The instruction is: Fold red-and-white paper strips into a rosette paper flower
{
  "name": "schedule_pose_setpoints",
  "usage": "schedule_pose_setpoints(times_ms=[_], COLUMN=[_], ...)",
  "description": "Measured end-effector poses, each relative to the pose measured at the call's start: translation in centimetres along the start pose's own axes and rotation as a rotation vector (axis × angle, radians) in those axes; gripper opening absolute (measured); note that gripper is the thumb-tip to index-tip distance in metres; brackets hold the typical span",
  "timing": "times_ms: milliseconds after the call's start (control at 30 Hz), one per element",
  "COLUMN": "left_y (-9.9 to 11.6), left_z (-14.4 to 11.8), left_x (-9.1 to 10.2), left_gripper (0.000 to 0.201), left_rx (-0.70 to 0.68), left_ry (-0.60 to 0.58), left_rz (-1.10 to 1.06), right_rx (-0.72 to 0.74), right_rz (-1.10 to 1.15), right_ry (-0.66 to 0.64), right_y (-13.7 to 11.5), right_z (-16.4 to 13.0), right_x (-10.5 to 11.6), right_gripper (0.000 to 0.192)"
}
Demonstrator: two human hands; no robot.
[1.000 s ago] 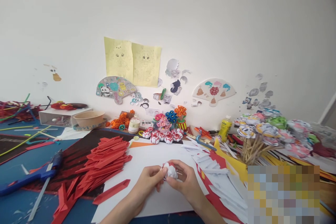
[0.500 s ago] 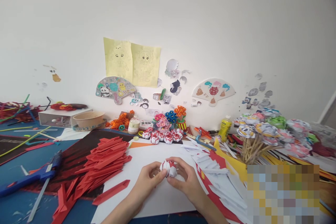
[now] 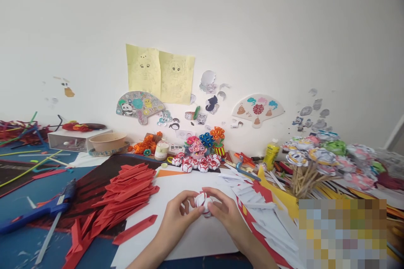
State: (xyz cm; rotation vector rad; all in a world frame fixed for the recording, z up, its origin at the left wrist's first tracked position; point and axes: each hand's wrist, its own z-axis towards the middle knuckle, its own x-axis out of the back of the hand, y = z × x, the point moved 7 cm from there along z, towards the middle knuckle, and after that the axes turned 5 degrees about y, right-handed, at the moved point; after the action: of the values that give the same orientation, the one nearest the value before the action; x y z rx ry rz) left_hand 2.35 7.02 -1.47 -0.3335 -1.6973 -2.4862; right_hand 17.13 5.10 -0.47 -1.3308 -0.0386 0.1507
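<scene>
Between my two hands is a small red-and-white paper flower (image 3: pixel 203 203), held just above a white sheet (image 3: pixel 186 241). My left hand (image 3: pixel 182 211) grips its left side with the thumb in front and fingers behind. From the right, my right hand (image 3: pixel 222 208) closes on it the same way, thumb low on the near side. Folded red paper strips (image 3: pixel 126 193) lie heaped to the left of my hands, with a single red strip (image 3: pixel 135 229) on the sheet's edge. Folded white strips (image 3: pixel 255 201) are spread to the right. Several finished red-and-white flowers (image 3: pixel 195 163) sit behind the sheet.
A blue glue gun (image 3: pixel 53 208) lies at the left with a glue stick (image 3: pixel 48 237). Toward the wall stand a beige bowl (image 3: pixel 108 143), a white bottle (image 3: pixel 161 150) and a yellow bottle (image 3: pixel 270 155). Paper flowers on sticks (image 3: pixel 307 176) rise at the right.
The flower has turned between my fingers and now shows more white on its near side. My thumbs have shifted closer together on it. The strips lie as before.
</scene>
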Motion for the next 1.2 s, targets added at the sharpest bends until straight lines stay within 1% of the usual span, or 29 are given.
schedule_pose_setpoints(times_ms=[133,267,400,533,633,800,967,1200], left_y=[0.0,-0.1,-0.1,0.0,0.1,0.6,1.2,1.4], left_z=[0.0,0.1,0.1,0.0,-0.2,-0.3,-0.4,-0.5], left_x=[0.0,0.3,0.3,0.0,-0.3,-0.1,0.0,-0.1], left_gripper=[0.034,0.033,0.033,0.037,0.042,0.039,0.041,0.046], left_rx=[0.015,0.022,0.010,-0.015,-0.062,-0.133,-0.163,-0.196], left_ry=[-0.015,0.003,-0.002,-0.038,-0.061,-0.051,-0.061,-0.074], left_rz=[-0.034,-0.046,-0.037,-0.021,0.007,0.056,0.028,0.013], right_rx=[-0.032,-0.055,-0.050,0.005,0.047,0.100,0.186,0.289], right_rz=[0.039,0.058,0.074,0.104,0.097,0.067,0.060,0.003], right_ry=[0.024,0.073,0.042,0.023,0.015,-0.007,-0.047,-0.036], right_y=[0.3,0.9,1.5,1.4,1.1,0.7,-0.1,-0.6], right_z=[0.0,0.0,0.2,0.5,0.5,0.4,0.3,0.2], right_x=[0.3,0.9,1.2,1.2,1.1,1.0,0.8,0.8], right_gripper=[0.043,0.049,0.044,0.045,0.048,0.048,0.051,0.045])
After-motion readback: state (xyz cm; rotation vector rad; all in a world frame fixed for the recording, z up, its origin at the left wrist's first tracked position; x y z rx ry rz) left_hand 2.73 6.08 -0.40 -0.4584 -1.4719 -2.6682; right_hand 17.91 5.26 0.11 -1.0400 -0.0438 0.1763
